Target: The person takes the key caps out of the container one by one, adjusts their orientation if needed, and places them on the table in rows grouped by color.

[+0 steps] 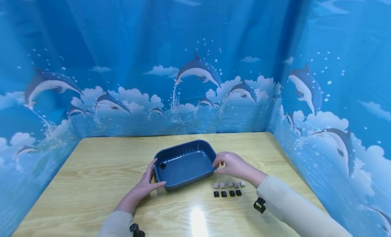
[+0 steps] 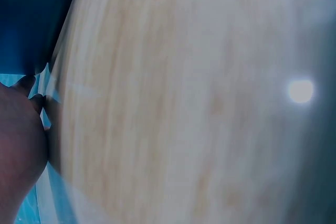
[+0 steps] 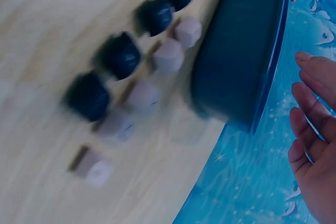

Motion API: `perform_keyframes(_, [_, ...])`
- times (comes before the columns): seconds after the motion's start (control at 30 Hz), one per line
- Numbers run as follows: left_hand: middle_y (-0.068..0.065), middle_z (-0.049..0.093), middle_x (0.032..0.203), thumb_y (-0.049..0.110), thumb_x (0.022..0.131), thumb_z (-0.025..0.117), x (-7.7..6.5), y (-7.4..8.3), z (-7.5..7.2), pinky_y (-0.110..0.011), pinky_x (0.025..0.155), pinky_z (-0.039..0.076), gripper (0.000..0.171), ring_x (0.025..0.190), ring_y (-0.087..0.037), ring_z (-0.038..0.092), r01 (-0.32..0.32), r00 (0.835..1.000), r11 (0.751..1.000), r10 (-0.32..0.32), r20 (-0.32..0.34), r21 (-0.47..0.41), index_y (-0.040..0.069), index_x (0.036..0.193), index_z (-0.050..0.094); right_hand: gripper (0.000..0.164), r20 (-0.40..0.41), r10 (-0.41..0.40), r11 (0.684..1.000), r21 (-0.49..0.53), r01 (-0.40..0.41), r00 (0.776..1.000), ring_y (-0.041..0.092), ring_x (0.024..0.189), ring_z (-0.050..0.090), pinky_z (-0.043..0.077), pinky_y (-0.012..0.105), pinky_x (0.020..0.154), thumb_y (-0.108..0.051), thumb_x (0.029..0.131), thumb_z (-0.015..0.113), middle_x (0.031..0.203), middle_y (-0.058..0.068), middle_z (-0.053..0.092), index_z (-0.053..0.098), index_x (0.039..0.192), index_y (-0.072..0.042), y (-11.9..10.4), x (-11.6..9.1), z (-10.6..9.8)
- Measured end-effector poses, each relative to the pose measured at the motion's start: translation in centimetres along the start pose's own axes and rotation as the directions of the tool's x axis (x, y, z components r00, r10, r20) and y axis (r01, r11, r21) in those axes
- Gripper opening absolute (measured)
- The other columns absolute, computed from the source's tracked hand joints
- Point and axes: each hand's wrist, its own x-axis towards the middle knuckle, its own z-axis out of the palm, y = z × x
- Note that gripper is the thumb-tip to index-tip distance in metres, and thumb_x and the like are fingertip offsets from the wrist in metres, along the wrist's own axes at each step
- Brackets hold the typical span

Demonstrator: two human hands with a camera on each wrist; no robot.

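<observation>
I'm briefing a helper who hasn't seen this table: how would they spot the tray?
On the wooden table, look near the middle, between the left hand and right hand. The tray is a dark blue rectangular basin, far bigger than the small grey and black keycaps lined up beside it.

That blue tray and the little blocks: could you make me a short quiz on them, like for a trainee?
1. True or false: the tray is full of blocks.
2. How many black blocks lie in the row nearest the person?
3. The left hand touches: A) the tray, B) the grey blocks, C) nothing.

Key: 1 false, it looks empty. 2 four. 3 A; the right hand is at the tray's opposite end.
</observation>
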Motion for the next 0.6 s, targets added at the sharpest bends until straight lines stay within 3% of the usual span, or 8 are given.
perform_keyframes(0.13, [-0.026,0.007,0.159,0.033,0.084,0.078,0.0,0.0,0.1,-0.062,0.112,0.007,0.106,0.144,-0.044,0.01,-0.006,1.0,1.0,0.006,-0.006,-0.01,0.03,0.157,0.002,0.012,0.01,-0.027,1.0,-0.003,0.027,1.0,0.017,0.079,0.061,0.05,0.026,0.066,-0.017,0.083,0.078,0.086,-0.006,0.063,0.075,0.094,-0.014,-0.8,1.6,0.1])
perform_keyframes(0.6, [-0.024,0.007,0.159,0.034,0.083,0.078,-0.2,0.2,0.1,-0.065,0.111,0.004,0.107,0.144,-0.043,0.009,0.009,1.0,1.0,-0.009,-0.012,-0.006,0.032,0.157,0.001,0.011,0.082,-0.138,0.988,-0.057,0.143,0.987,0.003,0.074,0.055,0.048,0.023,0.064,-0.022,0.087,0.075,0.085,-0.009,0.062,0.074,0.098,-0.019,-3.0,7.2,0.9])
